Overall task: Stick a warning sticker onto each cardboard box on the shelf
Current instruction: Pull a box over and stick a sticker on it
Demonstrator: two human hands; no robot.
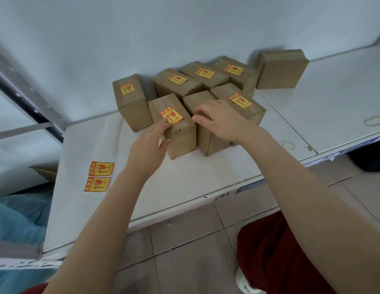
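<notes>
Several brown cardboard boxes stand grouped on the white shelf (185, 179). Most carry a yellow-and-red warning sticker on top. My left hand (152, 143) presses the edge of the sticker (171, 115) on the front-left box (178, 134), thumb against its side. My right hand (220, 118) lies on top of the front-middle box (208, 141), fingers spread, covering its top; no sticker shows there. A bare box (281, 68) leans at the back right. Two spare stickers (99, 176) lie on the shelf at the left.
A grey metal shelf upright (25, 98) runs along the left. Blue plastic (19, 219) lies below left. The tiled floor (195, 240) and red clothing (276, 251) are beneath the shelf's front edge. The wall is close behind the boxes.
</notes>
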